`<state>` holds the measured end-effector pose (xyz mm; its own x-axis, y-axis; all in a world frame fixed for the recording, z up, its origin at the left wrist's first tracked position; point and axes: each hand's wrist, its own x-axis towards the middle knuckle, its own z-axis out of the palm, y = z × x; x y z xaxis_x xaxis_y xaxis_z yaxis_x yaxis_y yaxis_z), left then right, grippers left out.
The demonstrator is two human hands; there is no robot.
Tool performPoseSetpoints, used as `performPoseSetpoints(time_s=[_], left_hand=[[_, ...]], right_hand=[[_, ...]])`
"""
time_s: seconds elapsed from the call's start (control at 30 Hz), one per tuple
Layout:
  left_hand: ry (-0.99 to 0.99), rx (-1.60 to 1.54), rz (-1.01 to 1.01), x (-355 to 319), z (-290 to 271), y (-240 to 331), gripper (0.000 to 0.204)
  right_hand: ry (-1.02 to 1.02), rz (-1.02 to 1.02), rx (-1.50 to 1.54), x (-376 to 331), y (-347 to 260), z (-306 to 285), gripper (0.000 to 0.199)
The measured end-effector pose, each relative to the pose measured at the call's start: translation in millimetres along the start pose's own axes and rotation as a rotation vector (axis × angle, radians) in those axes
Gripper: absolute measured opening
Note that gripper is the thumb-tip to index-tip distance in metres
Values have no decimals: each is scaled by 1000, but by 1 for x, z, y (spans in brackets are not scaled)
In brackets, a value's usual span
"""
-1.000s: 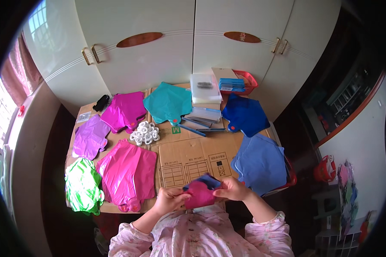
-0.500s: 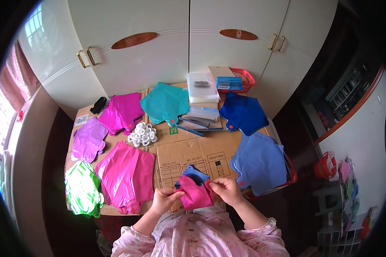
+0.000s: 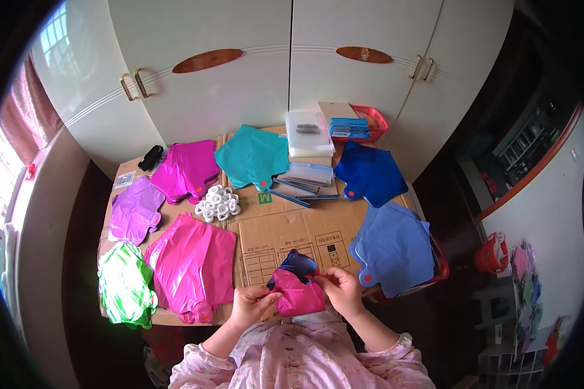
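Both hands are at the near edge of the cardboard-topped table. My left hand [image 3: 252, 303] pinches the left side of a folded, shiny pink foil piece [image 3: 298, 299]. Its right upper corner is pinched between the thumb and fingers of my right hand [image 3: 340, 290]. A dark blue foil piece [image 3: 297, 261] shows above the pink one, its lower part hidden behind it. On the left, nearest my left hand, lies a stack of flat pink foil pieces [image 3: 194, 262]. A light blue stack [image 3: 394, 246] lies to the right of my right hand.
Around the cardboard [image 3: 266, 220] lie purple [image 3: 135, 211], magenta [image 3: 185, 168], teal [image 3: 252, 155], dark blue [image 3: 372, 172] and bright green [image 3: 124, 285] foil stacks. White rings [image 3: 217, 203] form a pile. Clear sleeves [image 3: 305, 133], flat packets [image 3: 308, 174] and a red basket [image 3: 377, 120] stand at the back.
The blue showing above the pink foil piece has turned from mostly light blue to dark blue. My hands keep their pinch with little movement. The whole view has shifted slightly.
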<state>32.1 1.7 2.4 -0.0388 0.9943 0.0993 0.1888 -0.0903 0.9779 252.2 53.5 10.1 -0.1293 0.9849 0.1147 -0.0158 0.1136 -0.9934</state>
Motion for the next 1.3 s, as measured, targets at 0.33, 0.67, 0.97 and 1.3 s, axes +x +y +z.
performPoseSetpoints(time_s=[0.33,0.67,0.97,1.3], left_hand=[[-54,43,1,2,-7,14,27],[12,185,91,1,-4,19,23],[-64,231,133,5,-8,27,23],[5,131,19,6,-2,7,15]], right_hand=[[-467,256,185,26,-20,-24,14],[-327,185,59,25,-13,-13,4],[-445,345,159,44,-35,-18,10],[-447,224,244,18,-10,-7,33]])
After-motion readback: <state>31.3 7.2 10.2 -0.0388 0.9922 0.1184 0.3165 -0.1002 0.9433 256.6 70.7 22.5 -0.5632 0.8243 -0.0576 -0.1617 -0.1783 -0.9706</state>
